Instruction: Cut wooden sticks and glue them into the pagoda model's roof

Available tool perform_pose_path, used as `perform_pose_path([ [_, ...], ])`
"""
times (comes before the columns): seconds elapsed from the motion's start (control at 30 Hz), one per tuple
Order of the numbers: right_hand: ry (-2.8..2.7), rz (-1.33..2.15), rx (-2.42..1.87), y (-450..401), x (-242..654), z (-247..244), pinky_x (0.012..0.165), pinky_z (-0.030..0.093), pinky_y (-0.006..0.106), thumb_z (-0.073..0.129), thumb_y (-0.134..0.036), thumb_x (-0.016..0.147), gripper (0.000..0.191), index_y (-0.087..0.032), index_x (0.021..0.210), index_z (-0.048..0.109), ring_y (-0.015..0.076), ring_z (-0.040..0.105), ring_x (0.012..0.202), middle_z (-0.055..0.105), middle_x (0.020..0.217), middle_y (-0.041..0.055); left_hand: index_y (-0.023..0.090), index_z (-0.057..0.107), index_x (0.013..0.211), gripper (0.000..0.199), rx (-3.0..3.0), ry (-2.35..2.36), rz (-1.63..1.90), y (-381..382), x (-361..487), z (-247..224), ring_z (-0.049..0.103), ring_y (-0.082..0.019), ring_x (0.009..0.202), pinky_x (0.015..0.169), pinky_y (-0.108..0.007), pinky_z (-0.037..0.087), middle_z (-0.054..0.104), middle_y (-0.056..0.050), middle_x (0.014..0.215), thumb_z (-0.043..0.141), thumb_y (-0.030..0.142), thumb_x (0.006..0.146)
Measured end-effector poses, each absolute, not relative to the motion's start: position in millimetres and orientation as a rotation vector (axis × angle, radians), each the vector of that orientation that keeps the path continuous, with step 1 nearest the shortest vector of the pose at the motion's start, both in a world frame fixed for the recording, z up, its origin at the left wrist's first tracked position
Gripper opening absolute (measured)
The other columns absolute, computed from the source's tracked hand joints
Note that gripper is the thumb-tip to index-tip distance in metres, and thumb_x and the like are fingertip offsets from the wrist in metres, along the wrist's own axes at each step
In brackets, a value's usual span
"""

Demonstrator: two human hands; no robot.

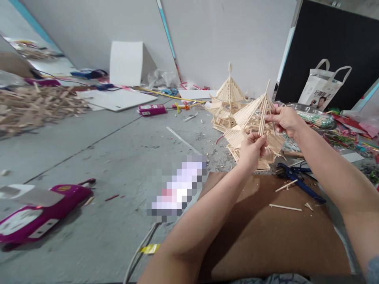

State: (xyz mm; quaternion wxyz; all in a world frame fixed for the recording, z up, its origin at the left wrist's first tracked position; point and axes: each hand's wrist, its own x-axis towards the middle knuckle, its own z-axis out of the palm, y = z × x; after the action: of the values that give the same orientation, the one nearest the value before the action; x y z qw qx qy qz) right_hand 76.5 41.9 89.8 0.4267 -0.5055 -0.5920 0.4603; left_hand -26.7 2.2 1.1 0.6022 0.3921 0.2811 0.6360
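Ahead of me stands a small pagoda model [268, 152] built of thin wooden sticks, with slanted roof panels at its lower tier. Above that tier is a pointed stick roof [248, 112], tilted, with a gap on its near side. My left hand [253, 148] is closed, pinching the lower ends of the roof's near sticks. Higher up, my right hand [286, 120] closes on the roof's right side, thumb and fingers against the sticks. A second stick pagoda [229, 96] with a tall tip stands just behind, to the left.
Brown cardboard [275, 236] lies before me, bearing blue-handled pliers [304, 183] and loose sticks [286, 207]. A blurred-out phone [179, 187] and a magenta power strip [47, 213] lie left. A metal tray [319, 122] and a white bag [321, 86] are at right; a wood pile [38, 104] is far left.
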Motion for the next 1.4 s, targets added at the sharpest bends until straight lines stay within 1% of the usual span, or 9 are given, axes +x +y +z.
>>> perform_pose_path([
  [0.3, -1.474, 1.149, -1.27, 39, 75, 92, 0.023, 0.02, 0.016, 0.068, -0.011, 0.067, 0.012, -0.011, 0.068, 0.056, 0.0005, 0.033, 0.024, 0.061, 0.053, -0.0024, 0.017, 0.042, 0.063, 0.028, 0.923, 0.65, 1.447, -1, -29, 5, 0.034, -0.001, 0.029, 0.031, -0.016, 0.019, 0.045, 0.008, 0.044, 0.065, 0.033, 0.063],
  [0.4, -1.471, 1.152, -1.26, 40, 75, 92, 0.023, 0.02, 0.016, 0.067, -0.009, 0.067, 0.011, -0.011, 0.068, 0.056, 0.0009, 0.033, 0.024, 0.06, 0.054, -0.0023, 0.017, 0.043, 0.063, 0.029, 0.908, 0.654, 1.452, 0, -29, 5, 0.034, -0.001, 0.03, 0.03, -0.016, 0.02, 0.047, 0.007, 0.045, 0.065, 0.034, 0.063],
  [0.67, -1.479, 1.15, -1.273, 42, 76, 91, 0.022, 0.021, 0.016, 0.07, -0.012, 0.066, 0.013, -0.012, 0.067, 0.056, 0.0009, 0.034, 0.024, 0.059, 0.052, -0.0031, 0.016, 0.045, 0.061, 0.031, 0.897, 0.673, 1.469, 2, -28, 2, 0.033, -0.001, 0.029, 0.03, -0.017, 0.019, 0.048, 0.007, 0.046, 0.067, 0.037, 0.062],
  [0.9, -1.489, 1.151, -1.251, 43, 77, 90, 0.022, 0.021, 0.017, 0.068, -0.011, 0.066, 0.011, -0.011, 0.067, 0.057, 0.0013, 0.034, 0.024, 0.059, 0.053, -0.0034, 0.016, 0.043, 0.06, 0.031, 0.905, 0.66, 1.466, 3, -27, 1, 0.033, -0.001, 0.028, 0.029, -0.016, 0.019, 0.047, 0.007, 0.043, 0.067, 0.036, 0.062],
  [1.03, -1.495, 1.125, -1.272, 42, 76, 90, 0.023, 0.021, 0.017, 0.07, -0.013, 0.066, 0.013, -0.012, 0.067, 0.056, 0.0014, 0.034, 0.024, 0.06, 0.053, -0.0029, 0.016, 0.042, 0.06, 0.033, 0.885, 0.684, 1.452, 1, -28, 4, 0.033, -0.001, 0.028, 0.03, -0.016, 0.02, 0.048, 0.008, 0.044, 0.068, 0.037, 0.061],
  [1.13, -1.52, 1.095, -1.259, 39, 77, 89, 0.024, 0.022, 0.017, 0.07, -0.016, 0.066, 0.014, -0.011, 0.069, 0.057, 0.0011, 0.036, 0.026, 0.061, 0.056, -0.0016, 0.016, 0.042, 0.059, 0.034, 0.883, 0.671, 1.421, -1, -29, 7, 0.033, -0.001, 0.028, 0.03, -0.017, 0.019, 0.047, 0.007, 0.044, 0.069, 0.036, 0.06],
  [1.23, -1.504, 1.026, -1.259, 31, 82, 88, 0.027, 0.027, 0.017, 0.069, -0.018, 0.068, 0.014, -0.012, 0.074, 0.058, 0.0021, 0.043, 0.03, 0.062, 0.062, -0.0001, 0.016, 0.041, 0.058, 0.035, 0.853, 0.659, 1.39, -4, -29, 8, 0.033, -0.001, 0.028, 0.031, -0.016, 0.019, 0.045, 0.008, 0.043, 0.069, 0.036, 0.059],
  [1.33, -1.438, 0.887, -1.256, 17, 95, 87, 0.032, 0.032, 0.017, 0.064, -0.02, 0.072, 0.012, -0.014, 0.079, 0.057, 0.003, 0.049, 0.037, 0.062, 0.069, 0.0006, 0.016, 0.044, 0.063, 0.033, 0.807, 0.606, 1.332, -10, -27, 5, 0.033, -0.001, 0.03, 0.032, -0.015, 0.02, 0.044, 0.008, 0.042, 0.071, 0.035, 0.058],
  [1.4, -1.398, 0.78, -1.221, 5, 107, 83, 0.035, 0.035, 0.017, 0.061, -0.021, 0.074, 0.011, -0.016, 0.083, 0.057, 0.0029, 0.05, 0.04, 0.063, 0.075, 0.0008, 0.016, 0.046, 0.065, 0.032, 0.802, 0.573, 1.287, -17, -23, 2, 0.033, -0.001, 0.03, 0.032, -0.015, 0.019, 0.044, 0.008, 0.042, 0.071, 0.035, 0.058],
])
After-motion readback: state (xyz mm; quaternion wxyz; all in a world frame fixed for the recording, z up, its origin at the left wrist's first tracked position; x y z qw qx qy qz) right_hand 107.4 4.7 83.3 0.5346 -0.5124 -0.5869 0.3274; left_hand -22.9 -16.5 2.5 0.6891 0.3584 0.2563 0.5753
